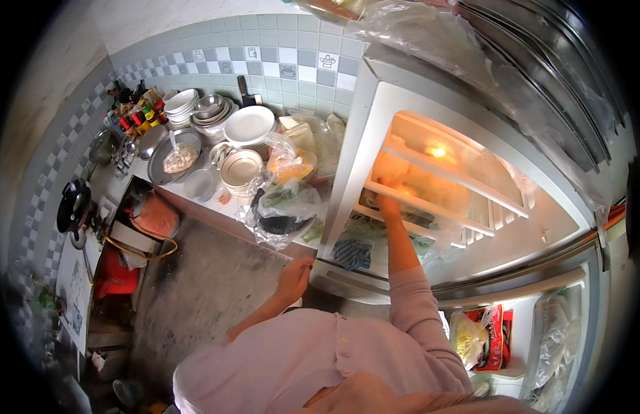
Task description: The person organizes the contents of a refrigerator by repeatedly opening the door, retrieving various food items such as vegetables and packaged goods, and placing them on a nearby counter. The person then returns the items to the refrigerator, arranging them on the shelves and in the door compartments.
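An upright refrigerator [374, 93] stands open before me, lit orange inside. My right hand [388, 192] reaches into it at the edge of a white-rimmed shelf [428, 204]; its fingers are blurred and partly hidden, so I cannot tell whether it holds anything. Beneath my right forearm a blue striped plastic bag [352, 254] lies on the refrigerator's floor, near some greens [364, 230]. My left hand [295, 277] hangs low beside the refrigerator's bottom corner, near the counter's end, its fingers curled; whether something is in them cannot be seen.
The refrigerator door [521, 295] hangs open at the right, food packets in its shelves. Along the tiled wall, the counter [211, 207] bears stacked white plates [249, 126], bowls [241, 169], a metal pan [193, 139], sauce bottles [144, 116] and plastic bags [289, 202]. A cleaver [243, 90] stands behind.
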{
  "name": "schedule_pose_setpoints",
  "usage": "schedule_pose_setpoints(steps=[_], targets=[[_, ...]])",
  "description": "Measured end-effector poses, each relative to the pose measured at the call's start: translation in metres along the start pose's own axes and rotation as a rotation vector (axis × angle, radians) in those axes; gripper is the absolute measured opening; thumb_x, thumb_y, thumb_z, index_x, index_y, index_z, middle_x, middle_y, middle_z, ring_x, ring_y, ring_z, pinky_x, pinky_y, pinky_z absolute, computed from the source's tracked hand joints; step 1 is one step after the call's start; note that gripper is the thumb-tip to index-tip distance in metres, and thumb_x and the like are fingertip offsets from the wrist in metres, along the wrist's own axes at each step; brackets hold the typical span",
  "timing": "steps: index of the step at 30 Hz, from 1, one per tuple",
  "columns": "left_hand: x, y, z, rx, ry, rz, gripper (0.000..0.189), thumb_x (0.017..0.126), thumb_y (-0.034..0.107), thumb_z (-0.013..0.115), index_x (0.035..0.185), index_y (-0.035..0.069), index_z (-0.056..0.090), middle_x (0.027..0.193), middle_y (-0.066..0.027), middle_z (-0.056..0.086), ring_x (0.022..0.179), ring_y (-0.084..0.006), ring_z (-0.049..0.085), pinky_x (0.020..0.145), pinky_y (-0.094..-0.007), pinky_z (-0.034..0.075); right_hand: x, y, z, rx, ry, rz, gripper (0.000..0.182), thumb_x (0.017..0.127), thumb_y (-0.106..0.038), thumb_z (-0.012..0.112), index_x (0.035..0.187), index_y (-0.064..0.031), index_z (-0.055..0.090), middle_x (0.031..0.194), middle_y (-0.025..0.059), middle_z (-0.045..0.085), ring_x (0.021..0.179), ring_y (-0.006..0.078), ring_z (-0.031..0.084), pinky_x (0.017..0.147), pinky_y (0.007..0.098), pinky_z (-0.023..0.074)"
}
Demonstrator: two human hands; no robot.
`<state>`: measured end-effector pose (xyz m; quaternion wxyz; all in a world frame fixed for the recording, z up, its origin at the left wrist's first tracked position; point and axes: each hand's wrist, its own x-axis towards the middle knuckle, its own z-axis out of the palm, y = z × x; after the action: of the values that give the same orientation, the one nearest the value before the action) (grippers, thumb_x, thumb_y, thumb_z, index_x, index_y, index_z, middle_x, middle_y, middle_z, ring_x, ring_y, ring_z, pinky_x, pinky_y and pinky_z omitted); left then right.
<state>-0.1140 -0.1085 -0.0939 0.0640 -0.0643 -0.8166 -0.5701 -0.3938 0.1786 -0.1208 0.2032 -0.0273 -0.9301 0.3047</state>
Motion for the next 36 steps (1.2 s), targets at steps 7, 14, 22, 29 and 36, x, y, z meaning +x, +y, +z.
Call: schedule_pose_setpoints(steps=[7, 14, 22, 29, 36], targets=[[0.122, -0.003, -0.043, 0.031, 0.446, 0.263, 0.025, 0.089, -0.001, 0.055, 0.114, 0.001, 0.058, 0.105, -0.0163, 0.062, 0.090, -0.0262, 0.063, 0.071, -0.0327, 0.050, -0.082, -0.055, -0.042, 0.178, 0.185, -0.108, 0.024, 0.094, -0.017, 0.054, 0.112, -0.0012, 0.052, 0.074, 0.0135, 0.059, 0.065, 0.0270, 0.057, 0.061, 0.0402, 0.0460], [0.312, -0.096, -0.079, 0.719, 0.413, 0.192, 0.082, 0.072, 0.044, 0.078, 0.124, -0.011, 0.047, 0.122, -0.0292, 0.053, 0.118, -0.0441, 0.046, 0.103, -0.0513, 0.034, -0.270, -0.124, -0.086, 0.535, -0.169, 0.159, 0.035, 0.090, -0.002, 0.054, 0.124, -0.0070, 0.046, 0.073, 0.0046, 0.055, 0.062, 0.0110, 0.053, 0.058, 0.0276, 0.0445], [0.374, -0.116, -0.050, 0.801, -0.127, 0.057, 0.060, 0.077, 0.053, 0.065, 0.099, -0.002, 0.062, 0.095, -0.0255, 0.066, 0.093, -0.0408, 0.064, 0.080, -0.0483, 0.049, -0.371, -0.102, -0.121, 0.541, 0.134, 0.513, 0.029, 0.090, 0.000, 0.052, 0.118, -0.0058, 0.055, 0.079, 0.0055, 0.061, 0.064, 0.0098, 0.057, 0.059, 0.0250, 0.0484], [0.426, -0.105, -0.082, 0.600, 0.131, 0.577, 0.044, 0.097, 0.031, 0.043, 0.080, -0.004, 0.064, 0.074, -0.0262, 0.064, 0.072, -0.0437, 0.063, 0.063, -0.0512, 0.047, -0.369, -0.124, -0.134, 0.565, 0.085, 0.595, 0.025, 0.091, -0.001, 0.051, 0.115, -0.0051, 0.058, 0.079, 0.0051, 0.062, 0.066, 0.0101, 0.057, 0.061, 0.0251, 0.0475], [0.374, 0.021, -0.136, -0.003, 0.266, 0.460, 0.045, 0.101, 0.032, 0.044, 0.066, 0.003, 0.046, 0.058, 0.0025, 0.038, 0.058, -0.0089, 0.032, 0.051, -0.0307, 0.028, -0.337, -0.150, -0.143, 0.499, -0.073, 0.474, 0.022, 0.090, -0.003, 0.054, 0.111, -0.0036, 0.059, 0.081, 0.0116, 0.064, 0.076, 0.0173, 0.063, 0.071, 0.0301, 0.0498]])
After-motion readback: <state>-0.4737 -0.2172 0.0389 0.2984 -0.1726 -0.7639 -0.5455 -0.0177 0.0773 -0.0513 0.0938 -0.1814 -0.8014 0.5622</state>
